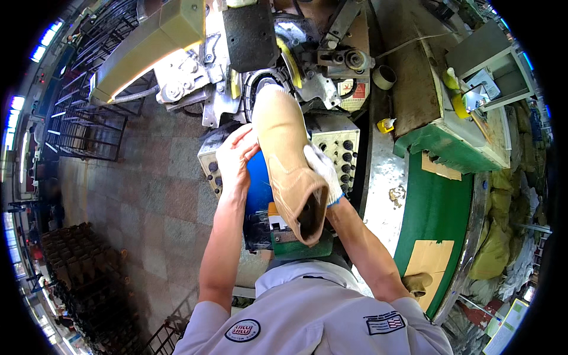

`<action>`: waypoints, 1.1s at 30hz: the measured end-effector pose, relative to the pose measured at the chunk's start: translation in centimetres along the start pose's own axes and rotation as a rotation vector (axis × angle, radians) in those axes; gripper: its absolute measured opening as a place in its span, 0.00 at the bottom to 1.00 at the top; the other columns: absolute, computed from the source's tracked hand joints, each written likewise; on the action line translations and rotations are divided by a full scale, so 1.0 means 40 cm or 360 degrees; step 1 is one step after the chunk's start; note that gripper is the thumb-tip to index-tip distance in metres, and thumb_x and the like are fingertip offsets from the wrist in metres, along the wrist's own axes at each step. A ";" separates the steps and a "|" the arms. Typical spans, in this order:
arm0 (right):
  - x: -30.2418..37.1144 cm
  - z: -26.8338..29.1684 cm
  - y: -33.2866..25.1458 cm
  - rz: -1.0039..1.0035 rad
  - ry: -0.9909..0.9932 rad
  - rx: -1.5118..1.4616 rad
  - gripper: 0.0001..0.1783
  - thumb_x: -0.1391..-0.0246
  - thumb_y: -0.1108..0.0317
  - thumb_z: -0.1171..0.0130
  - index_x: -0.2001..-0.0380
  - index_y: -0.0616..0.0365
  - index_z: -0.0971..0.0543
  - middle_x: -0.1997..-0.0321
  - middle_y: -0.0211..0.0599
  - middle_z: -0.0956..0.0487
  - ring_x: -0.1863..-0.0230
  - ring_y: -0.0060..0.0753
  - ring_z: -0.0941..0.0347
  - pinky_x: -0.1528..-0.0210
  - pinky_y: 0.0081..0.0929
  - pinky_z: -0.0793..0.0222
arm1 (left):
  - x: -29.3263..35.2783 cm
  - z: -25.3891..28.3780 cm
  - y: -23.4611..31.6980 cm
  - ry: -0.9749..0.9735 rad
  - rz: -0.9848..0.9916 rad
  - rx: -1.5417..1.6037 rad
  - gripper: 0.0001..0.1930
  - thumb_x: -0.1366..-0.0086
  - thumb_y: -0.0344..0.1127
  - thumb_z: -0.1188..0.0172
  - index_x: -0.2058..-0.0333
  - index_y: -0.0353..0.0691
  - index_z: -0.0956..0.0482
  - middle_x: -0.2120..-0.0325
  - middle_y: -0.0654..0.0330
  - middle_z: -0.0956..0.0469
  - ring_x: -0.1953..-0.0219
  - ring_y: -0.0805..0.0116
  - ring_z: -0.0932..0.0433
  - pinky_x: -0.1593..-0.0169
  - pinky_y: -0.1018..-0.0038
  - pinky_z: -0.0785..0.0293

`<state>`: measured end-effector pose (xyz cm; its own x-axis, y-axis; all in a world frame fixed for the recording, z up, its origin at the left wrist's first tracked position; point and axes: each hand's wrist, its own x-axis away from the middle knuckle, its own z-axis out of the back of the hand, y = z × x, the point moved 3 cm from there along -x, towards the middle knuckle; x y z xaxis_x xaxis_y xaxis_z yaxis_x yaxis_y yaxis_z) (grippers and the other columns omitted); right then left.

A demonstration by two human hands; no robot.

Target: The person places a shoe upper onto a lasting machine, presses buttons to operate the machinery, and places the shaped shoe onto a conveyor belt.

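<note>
A tan boot upper [283,136] lies between my hands, its toe end pushed into the jaws of a machine [267,77] and its open shaft turned toward me. My left hand [235,158], bare, is at the boot's left side with bent fingers against it. On the other side my right hand [322,173], in a white glove with a blue cuff edge, grips the boot near the ankle. Part of its fingers is hidden behind the boot. Loose threads hang along the boot's lower seam.
Control panels with black knobs [340,157] flank the boot. A yellowish lamp arm [154,44] reaches in from the upper left. On the right runs a green conveyor [435,204] with cardboard and another boot [418,284]. Black racks [83,278] stand on the left.
</note>
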<state>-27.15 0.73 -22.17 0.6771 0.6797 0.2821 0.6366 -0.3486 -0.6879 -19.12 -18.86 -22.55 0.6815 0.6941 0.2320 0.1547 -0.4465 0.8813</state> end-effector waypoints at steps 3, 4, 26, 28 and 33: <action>-0.057 -0.027 0.009 -0.0003 0.0003 -0.0105 0.25 0.27 0.60 0.45 0.33 0.63 0.28 0.40 0.41 0.20 0.44 0.32 0.21 0.41 0.32 0.24 | -0.006 -0.016 0.022 0.0045 -0.0069 0.0101 0.25 0.36 0.17 0.39 0.39 0.26 0.26 0.47 0.48 0.18 0.51 0.63 0.15 0.48 0.72 0.15; -0.071 -0.033 0.010 0.0031 0.0033 -0.0078 0.25 0.27 0.60 0.44 0.34 0.63 0.27 0.41 0.41 0.20 0.44 0.32 0.21 0.42 0.32 0.24 | -0.009 -0.020 0.029 0.0049 -0.0105 0.0139 0.26 0.36 0.17 0.39 0.37 0.26 0.27 0.46 0.47 0.18 0.51 0.63 0.15 0.47 0.72 0.16; -0.139 -0.043 0.056 0.0127 0.0333 0.0134 0.25 0.32 0.56 0.37 0.44 0.68 0.20 0.48 0.40 0.17 0.51 0.30 0.21 0.47 0.30 0.23 | 0.021 -0.012 -0.116 -0.0202 0.0373 0.0122 0.31 0.18 0.55 0.57 0.43 0.28 0.22 0.53 0.51 0.15 0.55 0.66 0.14 0.50 0.69 0.17; -0.144 -0.034 0.063 0.0105 0.0383 0.0073 0.25 0.32 0.56 0.37 0.45 0.68 0.20 0.49 0.39 0.17 0.52 0.29 0.20 0.48 0.30 0.23 | 0.024 -0.014 -0.118 -0.0238 0.0342 0.0009 0.32 0.17 0.56 0.58 0.44 0.28 0.21 0.55 0.51 0.14 0.56 0.66 0.14 0.51 0.70 0.17; -0.142 -0.021 0.069 0.0127 0.0416 0.0211 0.24 0.32 0.56 0.37 0.47 0.69 0.19 0.51 0.38 0.16 0.54 0.27 0.21 0.50 0.29 0.24 | 0.026 -0.001 -0.142 -0.0235 0.0167 -0.0250 0.36 0.19 0.61 0.59 0.49 0.29 0.19 0.59 0.52 0.13 0.60 0.68 0.14 0.55 0.71 0.18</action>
<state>-28.92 -4.64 -25.12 0.8060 0.4584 0.3744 0.5355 -0.2955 -0.7911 -19.31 -15.57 -27.30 0.7869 0.5533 0.2733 -0.0278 -0.4106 0.9114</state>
